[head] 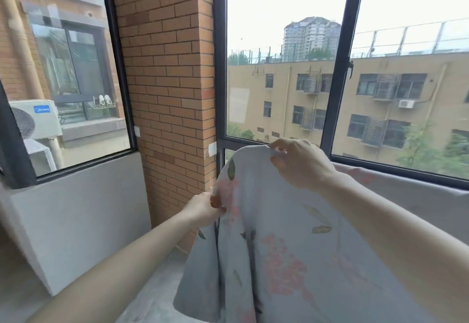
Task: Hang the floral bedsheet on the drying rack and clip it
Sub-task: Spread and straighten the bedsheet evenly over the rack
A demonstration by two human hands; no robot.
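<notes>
Pale grey floral bedsheet [279,246], pink blooms, green leaves, draped

— What's carrying the floral bedsheet [279,246]?

— Whatever it is sits hidden under the cloth. The top edge runs off to the right below the window, and the sheet hangs down from that line in long folds.

— And at the near end?

— The right hand [299,162] pinches the raised top corner. The left hand [203,208] grips the side edge lower down.

— What about the floor [152,294]?

— It's bare grey concrete (slightly mottled), meeting a low wall [83,216] and a brick pillar [167,94].

— Does the sheet lie on it?

— I can't tell. The hem hangs low in front of it, then leaves the frame.
</notes>
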